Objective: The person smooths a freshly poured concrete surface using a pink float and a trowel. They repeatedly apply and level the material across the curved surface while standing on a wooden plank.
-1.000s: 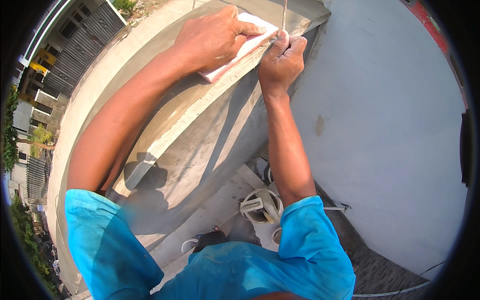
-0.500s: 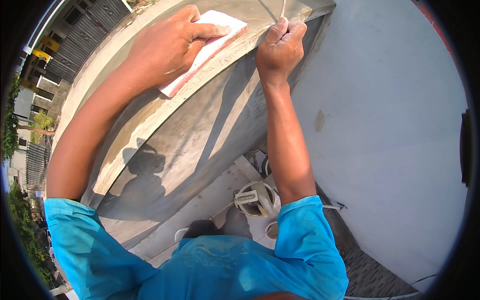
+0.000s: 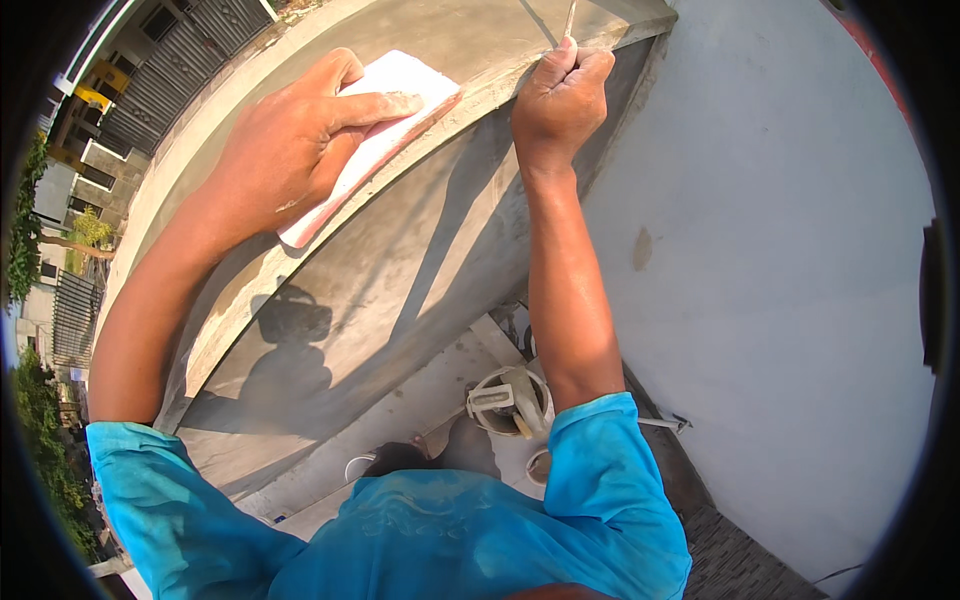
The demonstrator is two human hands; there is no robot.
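My left hand (image 3: 280, 150) is closed on a flat rectangular block (image 3: 425, 82), white on its upper face and pinkish along the side. That block lies along the front edge of a curved, grey plastered ledge (image 3: 450, 35), thumb on top. Farther right, my right hand (image 3: 562, 108) makes a fist around a thin, pale rod-like piece (image 3: 571, 18) that sticks up beyond the fingers. What the rod belongs to is hidden in the fist. Pale dust or plaster marks the fingers of both hands.
Below the ledge, a round bucket (image 3: 546, 400) holds tools, with a small pot (image 3: 540, 466) beside it. A pale wall (image 3: 780, 250) rises on the right. Beneath the rim, the ledge's grey face (image 3: 390, 260) slopes down. Buildings and a metal gate (image 3: 180, 75) stand far left.
My left hand has drawn the block along the ledge's edge, toward me and to the left. My right hand has stayed nearly in place, still gripping the thin rod.
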